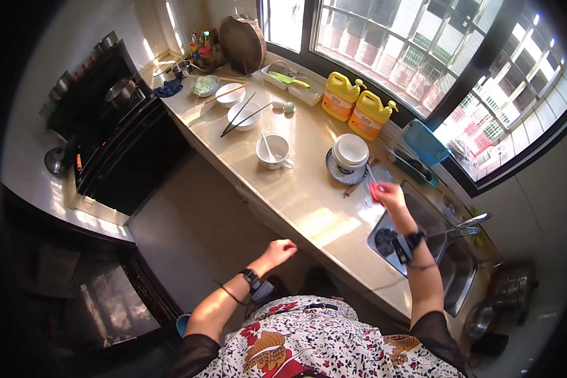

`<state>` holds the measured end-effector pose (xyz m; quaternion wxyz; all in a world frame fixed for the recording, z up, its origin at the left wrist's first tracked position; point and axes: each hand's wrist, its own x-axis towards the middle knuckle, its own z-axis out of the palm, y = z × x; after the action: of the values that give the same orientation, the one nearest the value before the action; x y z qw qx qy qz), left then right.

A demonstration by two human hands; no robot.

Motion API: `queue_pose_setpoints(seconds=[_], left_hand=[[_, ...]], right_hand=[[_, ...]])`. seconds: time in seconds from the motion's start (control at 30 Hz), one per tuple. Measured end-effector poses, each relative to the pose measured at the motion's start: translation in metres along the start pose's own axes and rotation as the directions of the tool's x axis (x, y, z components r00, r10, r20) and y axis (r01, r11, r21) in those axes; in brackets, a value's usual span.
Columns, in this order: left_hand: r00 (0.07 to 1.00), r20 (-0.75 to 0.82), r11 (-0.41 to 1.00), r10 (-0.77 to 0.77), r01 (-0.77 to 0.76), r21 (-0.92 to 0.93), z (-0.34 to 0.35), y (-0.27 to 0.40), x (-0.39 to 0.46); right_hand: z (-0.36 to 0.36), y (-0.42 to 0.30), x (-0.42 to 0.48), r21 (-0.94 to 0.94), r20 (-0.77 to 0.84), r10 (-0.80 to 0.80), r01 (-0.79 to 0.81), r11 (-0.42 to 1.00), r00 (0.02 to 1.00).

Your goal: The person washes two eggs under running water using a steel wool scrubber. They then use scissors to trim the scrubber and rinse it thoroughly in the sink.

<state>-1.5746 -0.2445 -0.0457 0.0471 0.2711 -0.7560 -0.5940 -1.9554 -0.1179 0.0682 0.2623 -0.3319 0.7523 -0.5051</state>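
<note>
My right hand (388,194) reaches over the counter beside the sink (425,212), closed on a small red-handled utensil (373,189); its kind cannot be told. Close by stand white bowls (352,149) stacked on a blue-and-white plate (334,171), with wooden chopsticks (356,185) lying next to them. My left hand (280,251), its fingers curled with nothing seen in them, hangs in front of the counter's edge. A white cup (279,146) with a spoon (268,147) inside stands mid-counter. Further back, dark chopsticks (245,118) rest across a white bowl (250,124) near two eggs (283,107).
Two yellow detergent jugs (354,101) stand beneath the window. A bowl of shredded vegetable (204,86), a round chopping board (242,45) and a green-handled peeler or grater (288,79) are at the back. The gas stove (118,127) is at left, the faucet (470,224) at right.
</note>
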Motion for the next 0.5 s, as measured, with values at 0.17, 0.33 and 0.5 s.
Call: queue_pose_setpoints(seconds=[0.17,0.33,0.5], left_hand=[[0.941,-0.133,0.898,-0.311,0.245,-0.365,-0.065,-0.059,-0.028],[0.863,-0.215,0.823,-0.458,0.320,-0.469,-0.115,-0.095,-0.048],[0.698,-0.267,0.700,-0.664,0.454,-0.551,-0.150,-0.101,-0.064]], right_hand=[[0.109,-0.098,0.160,-0.530,-0.016,-0.310,0.255,0.809,0.950],[0.189,-0.141,0.329,-0.784,0.051,-0.334,0.245,0.570,0.941],[0.252,-0.156,0.441,-0.946,0.058,-0.188,0.114,0.303,0.981]])
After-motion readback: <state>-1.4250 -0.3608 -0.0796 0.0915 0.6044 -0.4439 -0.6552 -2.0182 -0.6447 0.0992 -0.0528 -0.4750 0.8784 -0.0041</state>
